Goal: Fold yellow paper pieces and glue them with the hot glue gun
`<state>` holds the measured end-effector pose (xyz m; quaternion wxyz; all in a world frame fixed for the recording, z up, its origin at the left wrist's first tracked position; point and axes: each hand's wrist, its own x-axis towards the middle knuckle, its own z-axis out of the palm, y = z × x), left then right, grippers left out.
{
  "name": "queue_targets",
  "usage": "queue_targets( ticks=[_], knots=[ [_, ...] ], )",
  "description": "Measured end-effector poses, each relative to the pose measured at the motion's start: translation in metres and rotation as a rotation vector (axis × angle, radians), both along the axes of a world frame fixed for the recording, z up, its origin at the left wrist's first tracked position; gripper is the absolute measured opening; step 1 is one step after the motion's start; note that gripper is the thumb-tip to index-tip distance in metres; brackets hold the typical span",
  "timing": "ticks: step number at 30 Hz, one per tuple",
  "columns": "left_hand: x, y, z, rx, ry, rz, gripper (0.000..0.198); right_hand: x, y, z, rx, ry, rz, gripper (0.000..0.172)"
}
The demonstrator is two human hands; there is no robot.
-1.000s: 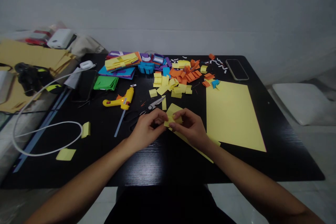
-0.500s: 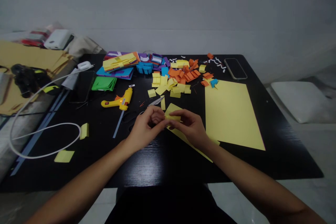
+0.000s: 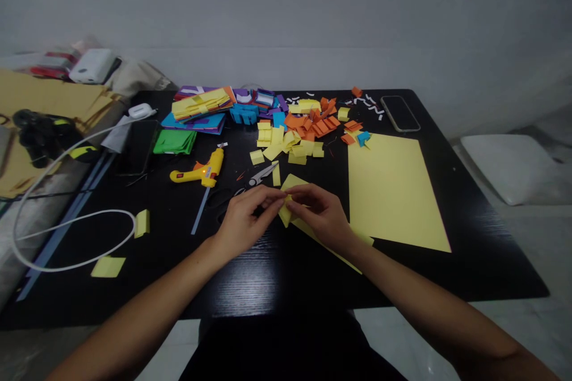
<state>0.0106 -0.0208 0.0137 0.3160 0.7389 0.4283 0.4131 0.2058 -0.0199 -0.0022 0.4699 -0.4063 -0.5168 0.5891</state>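
Left hand (image 3: 248, 217) and right hand (image 3: 325, 215) nearly met at the fingertips, both pinched on a small yellow paper (image 3: 286, 215) between them. Half a second earlier, fingers mostly hid it; now a corner pointed down below them. Probably turned, handling unfinished. Scissors (image 3: 263, 175) lay just beyond left hand; large yellow sheet (image 3: 393, 190) right of right hand.
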Motion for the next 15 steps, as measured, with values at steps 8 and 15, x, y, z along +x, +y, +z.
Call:
queue_targets(
  ticks=[8, 15],
  knots=[
    [-0.0007, 0.0001, -0.0024, -0.078, -0.018, 0.023, 0.015, -0.0017, -0.0007, -0.0004, 0.019, -0.025, -0.066, 0.021],
    [-0.0044, 0.0024, 0.0008, -0.111, 0.013, 0.023, 0.014, -0.0006, -0.0006, -0.0015, -0.001, -0.055, -0.058, 0.024]
  ],
)
